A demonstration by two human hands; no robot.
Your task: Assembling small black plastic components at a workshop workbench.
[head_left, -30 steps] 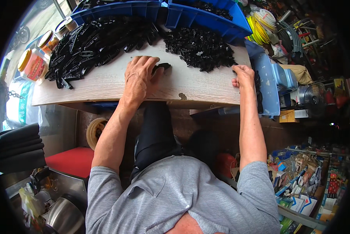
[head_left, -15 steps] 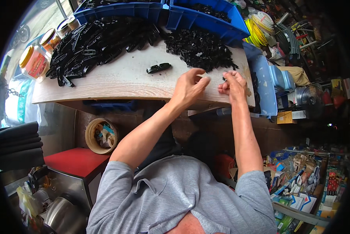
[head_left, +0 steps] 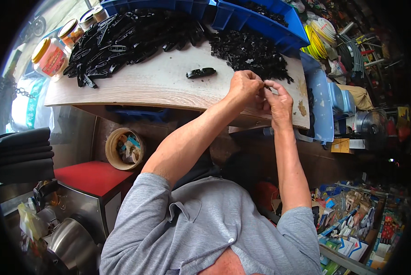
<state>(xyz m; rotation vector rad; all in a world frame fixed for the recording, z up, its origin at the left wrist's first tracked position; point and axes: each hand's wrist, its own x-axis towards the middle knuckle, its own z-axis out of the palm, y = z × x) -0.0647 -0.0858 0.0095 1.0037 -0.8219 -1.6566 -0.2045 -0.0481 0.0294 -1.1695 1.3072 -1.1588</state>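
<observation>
A small black part (head_left: 266, 86) is at the fingertips, between the person's two hands, above the right-hand stretch of the table (head_left: 155, 87) and close to its near edge. It is mostly covered by fingers, so its long axis cannot be made out. The right hand (head_left: 280, 103) has thumb and forefinger pinched on it from the right; the left hand (head_left: 246, 87) meets it from the left with fingers bunched, the knuckles hiding whether they grip it too. The hands are together at that one spot, fingertips nearly or actually touching.

Out from there, a single long black piece (head_left: 201, 73) lies flat on the tabletop, to the left of both hands and a little farther from the body. Its long axis runs roughly left to right, the right end tipped slightly away from the person, so that end points toward the space just beyond the left hand. The left hand is clearly the nearer one, with bare board between; the right hand is on its far side.

Just beyond the hands spreads a heap of small black parts (head_left: 251, 55), while a larger heap of long black pieces (head_left: 132, 43) covers the far left of the table. Behind both heaps stand blue bins (head_left: 242, 18), and a lidded jar (head_left: 49, 58) is at the left edge
</observation>
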